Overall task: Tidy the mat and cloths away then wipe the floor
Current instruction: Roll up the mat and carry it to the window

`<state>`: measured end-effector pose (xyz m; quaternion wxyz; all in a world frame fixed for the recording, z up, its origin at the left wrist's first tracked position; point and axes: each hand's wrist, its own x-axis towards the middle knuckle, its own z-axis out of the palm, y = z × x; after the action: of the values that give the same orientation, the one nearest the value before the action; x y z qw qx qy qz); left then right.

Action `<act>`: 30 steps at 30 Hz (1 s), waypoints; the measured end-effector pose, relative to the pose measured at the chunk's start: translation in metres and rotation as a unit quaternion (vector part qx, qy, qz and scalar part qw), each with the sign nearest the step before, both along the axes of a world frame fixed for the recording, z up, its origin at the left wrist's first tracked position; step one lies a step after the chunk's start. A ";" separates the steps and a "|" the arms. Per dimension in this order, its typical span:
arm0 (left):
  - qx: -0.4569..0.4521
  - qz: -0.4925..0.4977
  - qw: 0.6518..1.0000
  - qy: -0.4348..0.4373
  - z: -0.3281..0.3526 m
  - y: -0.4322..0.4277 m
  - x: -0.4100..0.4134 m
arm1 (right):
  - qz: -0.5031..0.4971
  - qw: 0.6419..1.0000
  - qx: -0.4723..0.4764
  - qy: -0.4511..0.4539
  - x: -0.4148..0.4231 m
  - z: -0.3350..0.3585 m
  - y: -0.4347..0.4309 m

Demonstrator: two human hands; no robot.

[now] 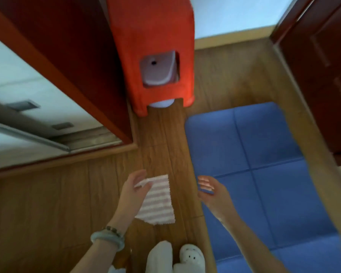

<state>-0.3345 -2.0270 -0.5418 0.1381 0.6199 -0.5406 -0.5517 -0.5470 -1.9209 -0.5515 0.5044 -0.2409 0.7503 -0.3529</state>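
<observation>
A pink-and-white striped cloth (158, 201) hangs from my left hand (133, 191), which pinches its upper left corner above the wooden floor (161, 138). My right hand (211, 191) is open, fingers apart, hovering at the left edge of the blue padded mat (254, 154). The mat lies flat on the floor to the right, folded into square panels. A bangle and a bead bracelet sit on my left wrist.
A red plastic stool (152, 56) stands ahead against a dark red cabinet (67, 56), with a pale purple object under it. A dark wooden door (323, 66) is at the right. My white slippers (191, 257) are at the bottom.
</observation>
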 end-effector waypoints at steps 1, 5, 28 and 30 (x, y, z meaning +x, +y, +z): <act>-0.012 -0.005 1.000 0.028 0.041 -0.007 -0.011 | -0.008 1.000 -0.021 0.002 -0.005 0.043 -0.001; -0.065 -0.021 0.988 0.138 0.213 -0.030 -0.045 | -0.044 0.994 -0.093 0.024 -0.019 0.210 -0.005; -0.138 -0.231 0.938 0.221 0.512 -0.135 -0.244 | -0.282 0.918 -0.233 0.155 -0.213 0.501 -0.011; -0.132 -0.241 0.937 0.214 0.514 -0.146 -0.269 | -0.295 0.916 -0.225 0.152 -0.233 0.501 -0.016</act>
<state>-0.6037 -2.1729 -0.0277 0.1937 0.3143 -0.6993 -0.6121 -0.7800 -1.9365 -0.0504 0.1896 -0.1664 0.7558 -0.6043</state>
